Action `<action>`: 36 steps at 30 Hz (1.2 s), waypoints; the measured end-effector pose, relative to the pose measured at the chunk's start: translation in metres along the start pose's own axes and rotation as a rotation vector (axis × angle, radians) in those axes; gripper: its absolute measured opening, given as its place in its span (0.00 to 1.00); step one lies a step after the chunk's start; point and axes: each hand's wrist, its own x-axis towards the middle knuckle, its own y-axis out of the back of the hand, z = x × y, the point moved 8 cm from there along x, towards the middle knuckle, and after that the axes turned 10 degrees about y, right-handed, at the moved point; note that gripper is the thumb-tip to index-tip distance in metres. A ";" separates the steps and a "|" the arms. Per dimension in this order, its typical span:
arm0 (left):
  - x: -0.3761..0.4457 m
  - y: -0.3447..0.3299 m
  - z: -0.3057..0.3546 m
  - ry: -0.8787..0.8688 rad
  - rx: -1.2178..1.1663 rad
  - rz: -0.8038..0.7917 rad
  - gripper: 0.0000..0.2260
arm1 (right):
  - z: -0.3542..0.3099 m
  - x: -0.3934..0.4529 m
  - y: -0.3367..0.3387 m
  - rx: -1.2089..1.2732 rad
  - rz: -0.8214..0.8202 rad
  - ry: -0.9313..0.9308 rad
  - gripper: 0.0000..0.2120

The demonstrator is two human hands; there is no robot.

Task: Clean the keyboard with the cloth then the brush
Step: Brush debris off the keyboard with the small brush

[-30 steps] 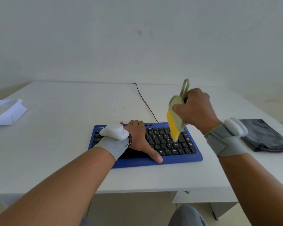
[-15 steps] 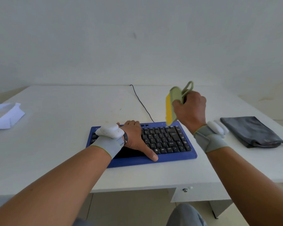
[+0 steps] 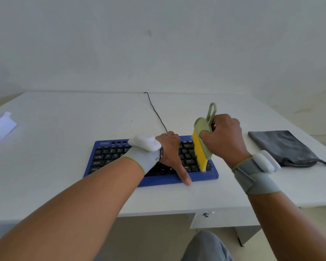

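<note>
A blue keyboard [image 3: 105, 157] with black keys lies near the front edge of the white desk [image 3: 64, 129]. My left hand [image 3: 170, 153] rests flat on its middle keys, palm down, thumb stretched onto the front rim. My right hand [image 3: 222, 136] grips a green brush [image 3: 203, 136] with yellow bristles. The bristles point down and touch the keys at the keyboard's right end. A white cloth [image 3: 0, 127] lies at the desk's far left edge.
A dark grey pouch [image 3: 282, 146] lies on the desk to the right of the keyboard. The keyboard's black cable [image 3: 154, 110] runs back to the wall. A drawer with a lock [image 3: 206, 214] sits under the desk front.
My right hand lifted the brush up and back, then brought it down onto the right end of the keyboard. My left hand has stayed on the keys.
</note>
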 end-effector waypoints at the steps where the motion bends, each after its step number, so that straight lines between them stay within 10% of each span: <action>1: -0.001 -0.001 0.000 0.001 0.008 0.006 0.55 | 0.001 0.004 -0.005 0.001 0.009 0.010 0.12; 11: -0.002 -0.003 0.001 -0.007 0.030 0.001 0.60 | -0.003 0.040 -0.008 0.015 0.183 0.068 0.15; 18: 0.000 -0.003 0.000 -0.013 0.007 0.010 0.58 | -0.009 0.002 0.013 -0.099 -0.058 0.045 0.12; 29: 0.001 -0.006 -0.002 0.004 0.024 -0.009 0.64 | 0.006 0.022 0.010 -0.042 0.280 0.044 0.18; 36: 0.004 -0.007 -0.003 0.018 0.030 -0.021 0.67 | 0.031 0.006 -0.015 -0.026 0.127 0.014 0.13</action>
